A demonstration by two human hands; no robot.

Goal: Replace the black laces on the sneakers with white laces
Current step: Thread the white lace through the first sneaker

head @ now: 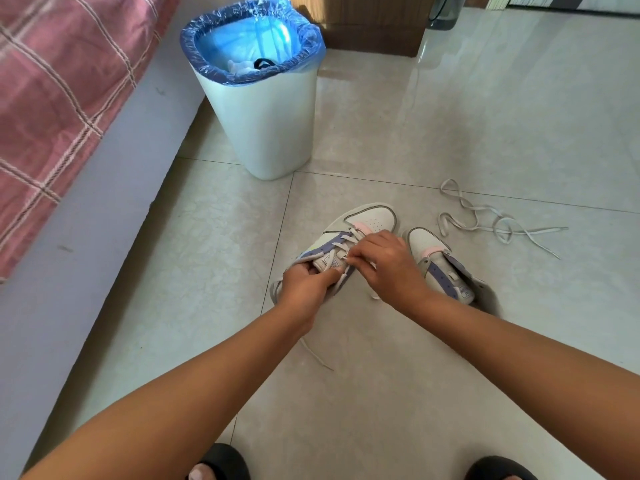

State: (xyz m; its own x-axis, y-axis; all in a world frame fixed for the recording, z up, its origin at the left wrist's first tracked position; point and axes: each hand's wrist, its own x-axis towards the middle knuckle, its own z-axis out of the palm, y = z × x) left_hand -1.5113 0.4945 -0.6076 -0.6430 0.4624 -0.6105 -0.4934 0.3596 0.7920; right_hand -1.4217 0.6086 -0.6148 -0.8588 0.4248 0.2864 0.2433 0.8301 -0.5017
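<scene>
Bright daylight, glare on glossy floor [485,109], wide-angle edge distortion.

Glossy pale tiled floor [485,116] is reflecting daylight. A bed [52,98] with pink plaid cover is standing left; wooden furniture [374,32] is sitting behind.

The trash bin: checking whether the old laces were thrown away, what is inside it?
Inside the trash bin, on its blue liner, lie crumpled white pieces and a black loop, possibly a lace. The rim hides anything lower.
</scene>
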